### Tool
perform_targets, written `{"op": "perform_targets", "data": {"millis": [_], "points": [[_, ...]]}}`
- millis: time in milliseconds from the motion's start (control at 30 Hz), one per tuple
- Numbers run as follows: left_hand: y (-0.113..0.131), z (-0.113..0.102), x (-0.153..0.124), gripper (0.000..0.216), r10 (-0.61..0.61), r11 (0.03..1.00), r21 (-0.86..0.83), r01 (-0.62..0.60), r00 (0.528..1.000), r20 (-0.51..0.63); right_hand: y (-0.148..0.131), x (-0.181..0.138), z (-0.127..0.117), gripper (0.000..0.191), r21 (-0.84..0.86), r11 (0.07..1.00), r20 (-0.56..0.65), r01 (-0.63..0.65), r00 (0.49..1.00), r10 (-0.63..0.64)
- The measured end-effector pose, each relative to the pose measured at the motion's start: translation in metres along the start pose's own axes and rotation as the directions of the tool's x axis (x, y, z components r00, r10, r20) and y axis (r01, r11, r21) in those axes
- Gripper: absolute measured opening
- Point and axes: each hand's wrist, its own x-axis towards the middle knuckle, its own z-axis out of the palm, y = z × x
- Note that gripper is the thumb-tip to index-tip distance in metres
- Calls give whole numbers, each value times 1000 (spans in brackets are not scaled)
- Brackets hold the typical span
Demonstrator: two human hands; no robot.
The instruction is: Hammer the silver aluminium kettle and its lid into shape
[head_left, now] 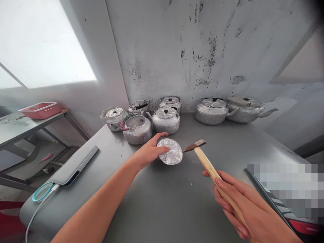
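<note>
- Left hand: reaches forward from the near left. Its fingers lie over the left edge of a round, dimpled silver metal disc and its thumb sits at the far rim, holding the disc down.
- Disc: lies flat on the grey metal worktop, about mid-depth, in front of the kettles. It is touched only by the left hand.
- Right hand: near right, closed around the lower end of a pale wooden-handled hammer with a dark steel head.
- Relation: the disc lies ahead and to the left of the right hand. The hammer's long axis runs from that hand up and to the left, straight towards the disc. The head is just beside the disc's right rim and not touching it. The left hand is the nearer one.
- Open-topped dimpled aluminium kettle with a braided handle: just beyond the left hand, with no lid.
- Lidded aluminium kettles: one is behind the disc, and more stand in a row along the stained white wall.
- Flat white slab-shaped device with a teal cable: at the left edge of the worktop.
- Pink plastic tray: on a separate side table, well apart.
- Writing: no brand or label can be read, and a blurred patch hides the near right corner.
</note>
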Motion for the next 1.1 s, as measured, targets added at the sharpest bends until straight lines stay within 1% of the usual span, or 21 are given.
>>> {"op": "perform_targets", "data": {"millis": [133, 367, 533, 633, 833, 1100], "points": [[4, 2, -1, 63, 12, 999, -50, -10, 999, 35, 0, 0, 0, 42, -5, 1000, 0, 5, 1000, -5], [0, 2, 0, 84, 35, 992, -123, -22, 994, 103, 1, -1, 0, 43, -4, 1000, -1, 16, 1000, -16], [-4, -1, 2, 86, 54, 991, -131, -38, 992, 117, 3, 1, 1, 40, -2, 1000, -4, 22, 1000, -22], [-6, -4, 3, 88, 74, 992, -108, -62, 991, 114, 4, 2, 0, 40, -3, 1000, -6, 25, 1000, -25], [-12, -8, 6, 103, 111, 994, -40, -107, 984, 142, 3, -1, 0, 42, -14, 1000, -7, 24, 1000, -24], [-12, -7, 4, 106, 204, 979, -27, -203, 965, 166, -2, 0, 2, 43, -29, 999, -8, 24, 1000, -24]]}}
